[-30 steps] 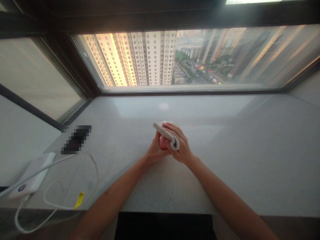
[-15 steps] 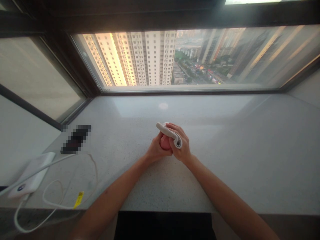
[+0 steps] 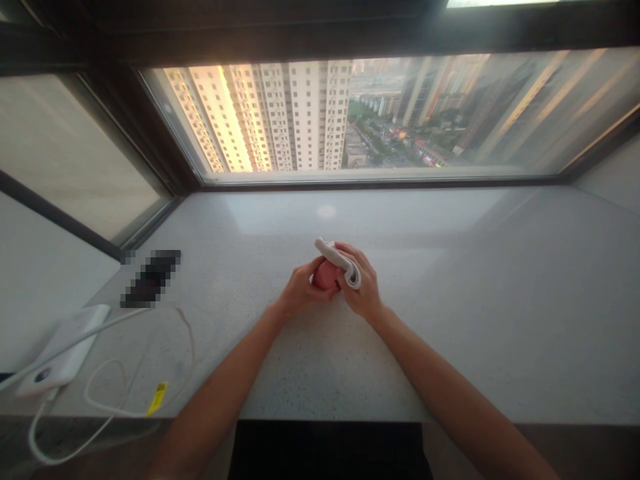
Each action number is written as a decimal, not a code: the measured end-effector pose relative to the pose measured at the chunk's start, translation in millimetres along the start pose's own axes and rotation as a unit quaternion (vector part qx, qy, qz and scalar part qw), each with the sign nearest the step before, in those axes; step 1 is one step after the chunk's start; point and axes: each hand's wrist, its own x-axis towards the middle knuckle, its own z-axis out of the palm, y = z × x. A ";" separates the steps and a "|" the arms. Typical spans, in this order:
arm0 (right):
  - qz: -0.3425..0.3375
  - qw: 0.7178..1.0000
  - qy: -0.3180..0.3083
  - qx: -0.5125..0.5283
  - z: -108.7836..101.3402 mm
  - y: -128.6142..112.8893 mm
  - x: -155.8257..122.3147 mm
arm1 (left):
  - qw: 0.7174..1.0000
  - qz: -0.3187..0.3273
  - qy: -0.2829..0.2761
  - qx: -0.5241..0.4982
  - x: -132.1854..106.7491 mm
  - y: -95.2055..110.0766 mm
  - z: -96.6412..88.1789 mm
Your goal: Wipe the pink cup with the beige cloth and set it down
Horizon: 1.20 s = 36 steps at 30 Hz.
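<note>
Pink and rounded, a small object (image 3: pixel 325 275) is being gripped in the curled fingers of the left hand (image 3: pixel 299 293) over the speckled stone sill (image 3: pixel 450 320) at the middle of the head view. A folded white cloth (image 3: pixel 341 261) is being pinched tight by the right hand (image 3: pixel 365 290) against the object's one-o'clock side. Compared with a second ago, the left hand is being drawn back toward eight o'clock, so more pink surface is being bared to the cloth, while a white power bank (image 3: pixel 63 353) is being left untouched far off at eight o'clock.
</note>
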 end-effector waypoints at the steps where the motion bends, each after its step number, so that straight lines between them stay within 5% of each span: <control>1: 0.021 1.000 0.012 -0.001 1.0 1.9 -0.6 | 1.000 0.003 0.002 -0.008 0.1 2.2 -1.0; 4: 0.055 0.998 0.038 -0.017 2.8 3.4 -1.5 | 0.999 0.018 0.010 -0.040 -2.5 8.1 2.2; 11: -0.095 0.989 -0.085 -0.080 -0.8 -3.5 3.4 | 0.997 -0.038 0.044 -0.043 -7.8 4.3 16.3; 17: 0.037 0.999 0.007 -0.029 -2.0 4.0 0.1 | 0.995 -0.042 0.081 -0.050 -7.9 5.5 20.7; 23: -0.090 0.991 -0.059 -0.080 0.2 -4.5 -0.3 | 0.997 -0.053 0.056 0.013 -10.2 -5.3 19.3; 29: 0.117 0.991 0.064 0.009 9.2 -3.5 -3.1 | 0.996 -0.024 0.081 -0.011 -10.1 4.8 21.8; 34: -0.042 0.997 -0.035 -0.055 4.6 -8.6 -5.1 | 0.997 -0.032 0.047 0.055 -11.8 -0.7 19.7; 36: -0.043 0.997 -0.032 -0.053 5.0 -7.3 -4.2 | 0.996 -0.028 0.053 0.071 -11.9 -1.6 19.8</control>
